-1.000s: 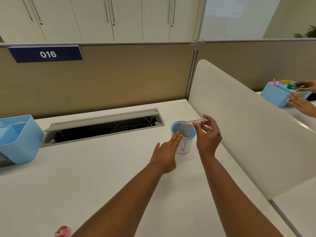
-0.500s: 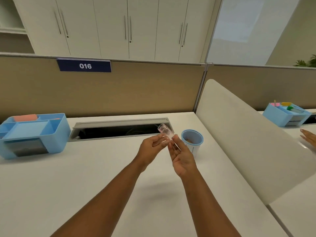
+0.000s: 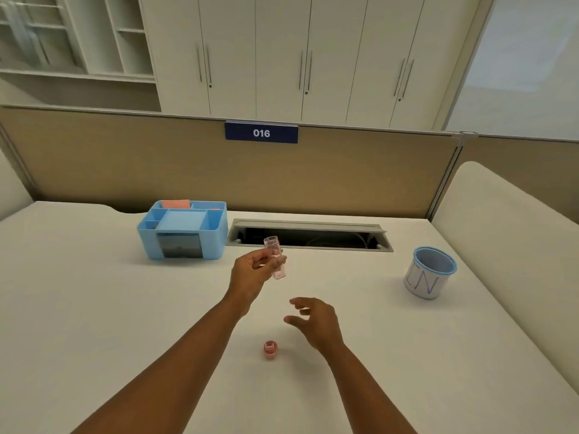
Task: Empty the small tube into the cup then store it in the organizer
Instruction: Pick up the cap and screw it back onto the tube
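The tube [image 3: 275, 258] is standing almost upright in the air above the counter [image 3: 94, 308], its open mouth pointing up. The left hand [image 3: 253, 274] is pinching it around the middle with thumb and fingertips. It looks clear with a pink tint; I cannot tell if any grains are remaining inside.

The right hand [image 3: 316, 321] is hovering open and empty, fingers loosely spread, just above and to the right of the pink cap [image 3: 270, 349], which is lying on the counter near the person.

The organizer [image 3: 183, 230] is sitting behind and to the left of the tube, near it, with several compartments open at the top. The cup [image 3: 430, 272] is standing well apart on the right side.

Some things could go wrong, I think. The pinch is light, so the smooth tube may be slipping or tipping on the way, and any leftover content would be spilling on the counter because the mouth is uncovered. The cap is small and round; a careless reach may be pushing it away instead of picking it. The small compartments are narrow, so a tilted tube may be catching on a divider.
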Demonstrator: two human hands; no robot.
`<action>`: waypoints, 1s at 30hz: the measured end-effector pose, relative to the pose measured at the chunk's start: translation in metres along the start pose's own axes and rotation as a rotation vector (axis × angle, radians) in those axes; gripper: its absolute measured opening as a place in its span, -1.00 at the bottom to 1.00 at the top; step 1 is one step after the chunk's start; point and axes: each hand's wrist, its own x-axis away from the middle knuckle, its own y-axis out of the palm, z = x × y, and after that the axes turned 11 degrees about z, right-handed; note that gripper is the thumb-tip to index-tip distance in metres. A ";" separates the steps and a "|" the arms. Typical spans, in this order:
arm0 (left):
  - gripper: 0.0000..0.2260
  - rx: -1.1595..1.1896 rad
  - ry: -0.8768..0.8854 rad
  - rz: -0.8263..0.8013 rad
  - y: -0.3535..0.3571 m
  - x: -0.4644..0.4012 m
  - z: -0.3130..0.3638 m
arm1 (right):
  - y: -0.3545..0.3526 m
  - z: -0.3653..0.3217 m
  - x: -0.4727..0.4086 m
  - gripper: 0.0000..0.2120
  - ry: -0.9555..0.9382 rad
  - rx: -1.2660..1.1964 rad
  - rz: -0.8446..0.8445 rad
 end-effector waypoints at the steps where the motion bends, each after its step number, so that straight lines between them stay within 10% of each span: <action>1: -0.64 -0.005 -0.004 0.015 -0.014 -0.002 -0.002 | 0.012 -0.003 0.005 -0.59 -0.033 0.093 -0.093; 17: -0.70 -0.176 -0.084 0.026 -0.085 -0.028 -0.038 | 0.051 -0.027 0.017 -0.34 -0.045 0.459 -0.328; 30: -0.76 -0.337 -0.099 -0.230 -0.088 -0.023 -0.052 | 0.041 -0.023 0.033 -0.87 -0.011 0.044 -0.031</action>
